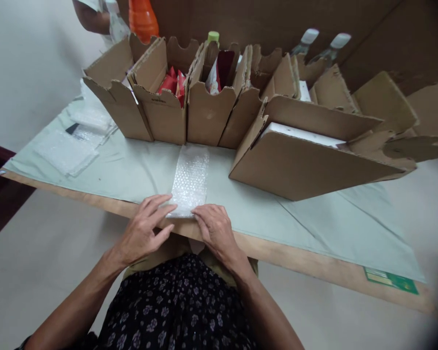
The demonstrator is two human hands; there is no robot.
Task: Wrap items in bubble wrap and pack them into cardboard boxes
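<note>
A flat piece of bubble wrap (pixel 190 177), clear and longer than it is wide, lies on the pale green cloth with its short near side at the table's front edge. My left hand (pixel 146 228) is open at the near left corner, its fingers apart and the fingertips at the wrap's edge. Thumb and curled fingers of my right hand (pixel 215 228) close on the near right corner. Whether anything lies inside the wrap I cannot tell.
Cardboard bins (pixel 208 114) line the back, some holding red packets (pixel 172 82). A larger cardboard box (pixel 295 163) stands at the right. More bubble wrap (pixel 65 150) lies at the left. Bottles, including an orange one (pixel 143 22), stand behind. Another person's arm (pixel 95 18) shows at top left.
</note>
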